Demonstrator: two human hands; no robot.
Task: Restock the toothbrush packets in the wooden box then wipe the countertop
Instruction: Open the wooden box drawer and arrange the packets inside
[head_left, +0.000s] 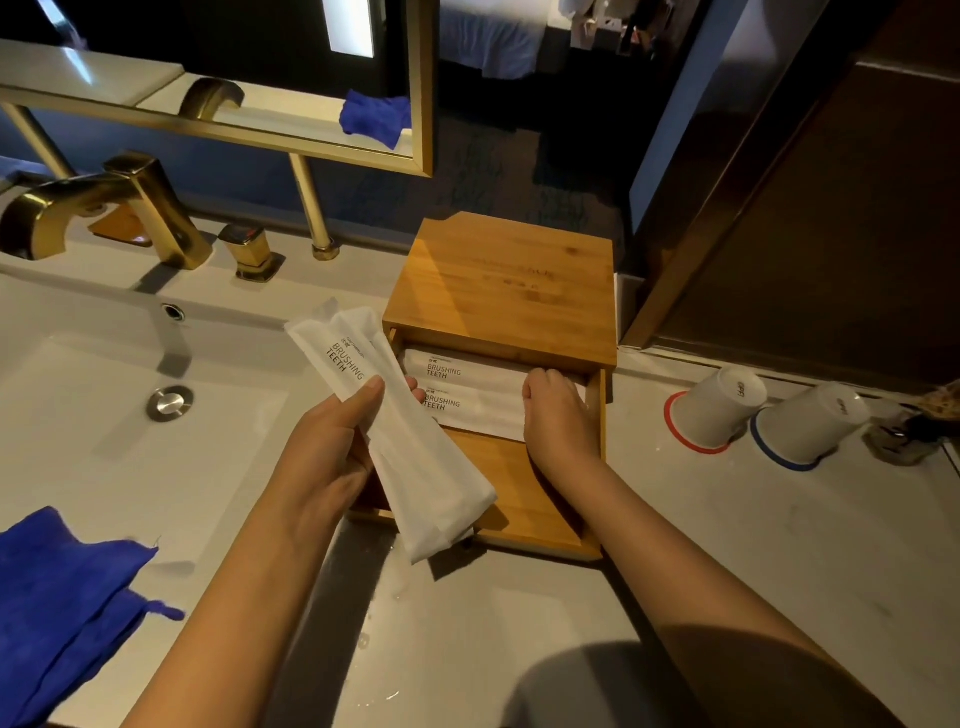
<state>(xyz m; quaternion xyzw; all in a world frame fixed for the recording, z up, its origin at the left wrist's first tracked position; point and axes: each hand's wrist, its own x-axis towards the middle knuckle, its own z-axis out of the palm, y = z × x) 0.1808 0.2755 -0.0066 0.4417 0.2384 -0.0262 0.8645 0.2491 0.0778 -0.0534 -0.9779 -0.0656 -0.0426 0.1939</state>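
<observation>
Cups (719, 410) beside box (506, 291); cloth (62, 608) apparently near sink (104, 415).

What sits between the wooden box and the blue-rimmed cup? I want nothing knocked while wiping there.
In the head view, an upturned red-rimmed cup stands between the wooden box and the blue-rimmed cup; the rest is bare countertop.

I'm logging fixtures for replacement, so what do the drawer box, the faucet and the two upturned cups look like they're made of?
The drawer box looks like bamboo or light wood: honey colour, straight grain, matte finish. The faucet appears to be metal with a glossy gold finish that catches bright reflections. The cups look like white ceramic or hard plastic, smooth and opaque; I cannot tell which.
</observation>
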